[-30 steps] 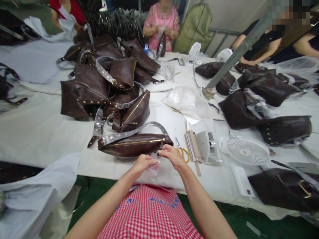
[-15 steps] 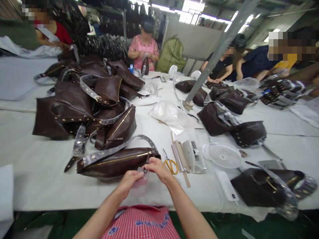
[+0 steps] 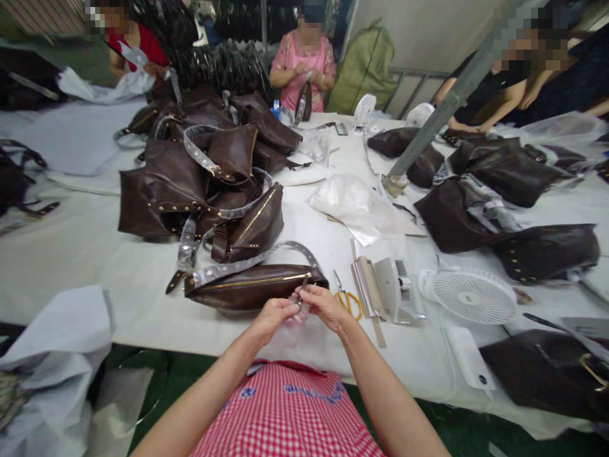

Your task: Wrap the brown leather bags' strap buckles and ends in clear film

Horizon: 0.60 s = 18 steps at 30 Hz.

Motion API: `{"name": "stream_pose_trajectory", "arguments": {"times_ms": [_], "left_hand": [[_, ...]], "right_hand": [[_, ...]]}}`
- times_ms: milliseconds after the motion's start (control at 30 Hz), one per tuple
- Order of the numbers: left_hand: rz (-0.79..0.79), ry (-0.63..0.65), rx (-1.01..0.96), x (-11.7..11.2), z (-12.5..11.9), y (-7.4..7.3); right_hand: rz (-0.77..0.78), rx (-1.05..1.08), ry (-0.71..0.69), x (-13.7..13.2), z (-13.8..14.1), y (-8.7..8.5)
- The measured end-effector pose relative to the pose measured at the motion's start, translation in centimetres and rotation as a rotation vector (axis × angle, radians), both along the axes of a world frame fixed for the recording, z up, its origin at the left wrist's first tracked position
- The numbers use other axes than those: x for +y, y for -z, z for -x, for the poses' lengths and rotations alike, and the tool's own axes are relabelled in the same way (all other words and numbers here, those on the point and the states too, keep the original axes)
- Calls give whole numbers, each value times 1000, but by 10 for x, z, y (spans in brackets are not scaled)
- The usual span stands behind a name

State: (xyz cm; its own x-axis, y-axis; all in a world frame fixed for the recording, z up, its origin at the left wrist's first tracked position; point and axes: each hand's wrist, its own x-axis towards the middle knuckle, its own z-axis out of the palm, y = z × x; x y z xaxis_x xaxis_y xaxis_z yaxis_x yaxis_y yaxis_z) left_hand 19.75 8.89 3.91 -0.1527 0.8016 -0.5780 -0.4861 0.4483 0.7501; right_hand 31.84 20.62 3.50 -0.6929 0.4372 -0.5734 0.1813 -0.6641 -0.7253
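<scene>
A dark brown leather handbag lies on its side before me, its gold zipper facing up and its strap wrapped in clear plastic. At its right end my left hand is closed in a pinch on a piece of clear plastic film, which hangs below the fingers and looks pinkish against the apron. Close beside it, my right hand pinches a narrow dark leather zipper pull by the zipper's end. The fingertips nearly meet and partly hide both items. Scissors with yellow handles lie just right of my right hand.
Several brown handbags are heaped beyond on the left. Cardboard strips, a white fan and a white power bank lie to the right. A metal pole rises from the table. Other people work around it.
The view has turned left, so the table's things sit farther right in the picture. Both hands remain together at the bag's right end, still pinching the film and the zipper pull.
</scene>
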Motion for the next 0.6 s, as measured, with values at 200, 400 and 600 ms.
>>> {"name": "stream_pose_trajectory", "arguments": {"times_ms": [200,400,600], "left_hand": [[6,-16,-13,6,1,-4],[9,-105,16,23,0,1],[50,-177,54,40,-5,5]], "right_hand": [[123,66,150,5,9,7],[42,7,152,3,10,12],[-128,-132,105,0,-4,0]]}}
